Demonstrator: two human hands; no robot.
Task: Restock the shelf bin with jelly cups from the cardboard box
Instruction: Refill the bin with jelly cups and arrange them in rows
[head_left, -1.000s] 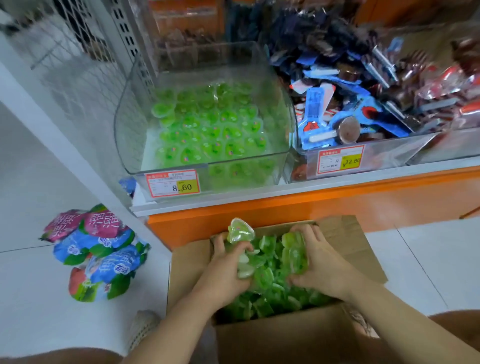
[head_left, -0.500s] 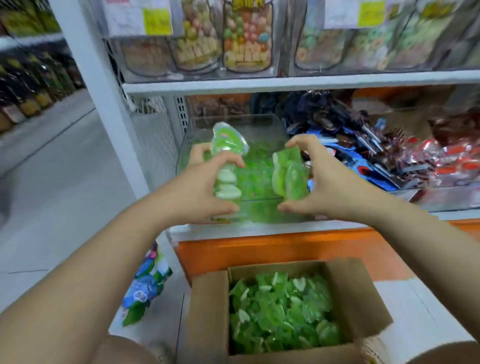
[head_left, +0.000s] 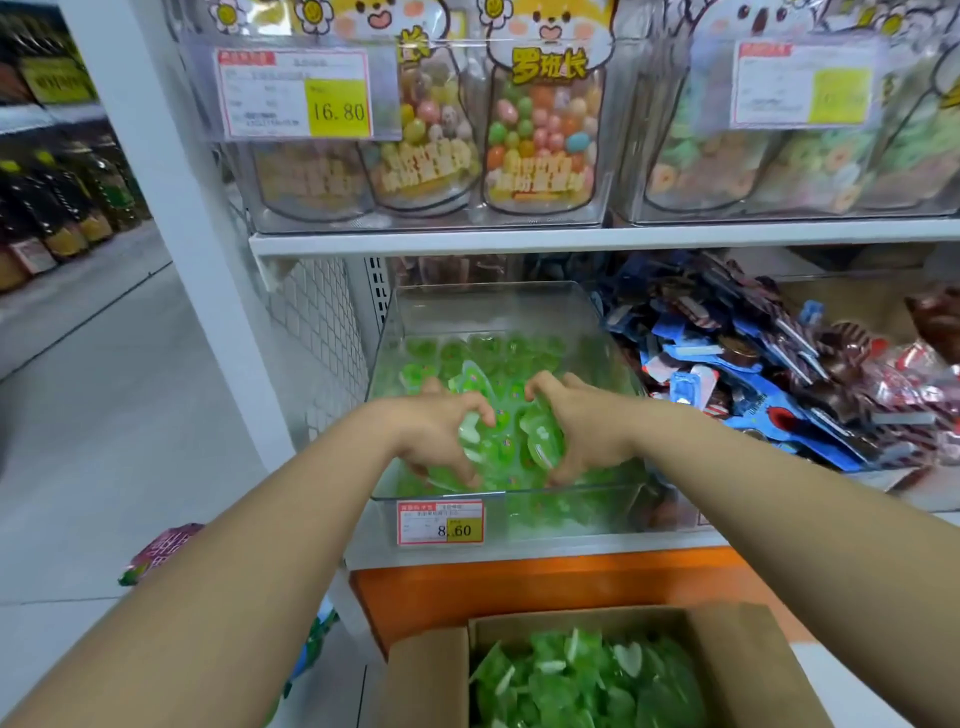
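Left hand (head_left: 436, 436) and right hand (head_left: 587, 431) each clutch green jelly cups (head_left: 540, 439) just inside the front wall of the clear shelf bin (head_left: 561, 514); a careless release could spill cups over that low wall.

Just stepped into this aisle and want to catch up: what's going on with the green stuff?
A person is restocking. The left hand and the right hand each grip a bunch of green jelly cups, held inside the clear shelf bin just over the cups lying there. None has been let go yet. The cardboard box below the shelf holds plenty more.
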